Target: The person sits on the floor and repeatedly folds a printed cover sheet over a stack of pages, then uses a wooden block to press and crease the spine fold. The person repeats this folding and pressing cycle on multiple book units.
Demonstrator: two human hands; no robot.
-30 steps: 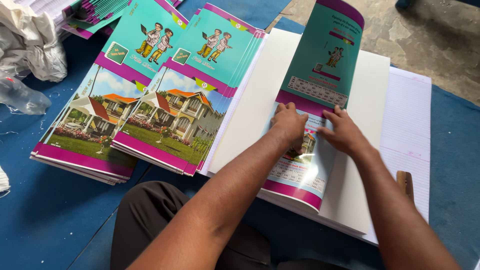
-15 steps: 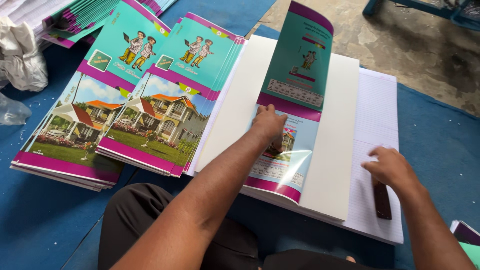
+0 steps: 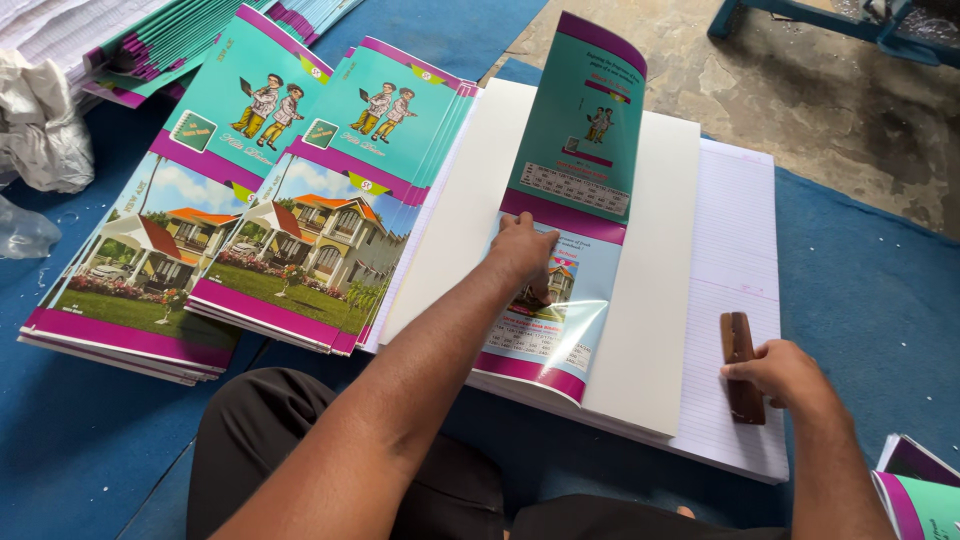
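Observation:
A glossy teal and magenta notebook cover (image 3: 575, 160) lies folded on a stack of white sheets (image 3: 650, 300), its upper half standing up. My left hand (image 3: 525, 255) presses flat on the cover's lower half, just below the fold. My right hand (image 3: 785, 378) rests on the ruled paper (image 3: 735, 230) at the right, fingers closed on a small brown wooden block (image 3: 740, 360).
Two piles of matching covers with house pictures (image 3: 150, 250) (image 3: 335, 215) lie to the left on the blue mat (image 3: 870, 270). More covers are stacked at the top left (image 3: 160, 45), beside crumpled white plastic (image 3: 45, 125). Another cover (image 3: 915, 490) shows at the bottom right.
My right hand left the cover, moved right and took hold of the wooden block on the ruled paper. My left hand stayed pressing on the cover.

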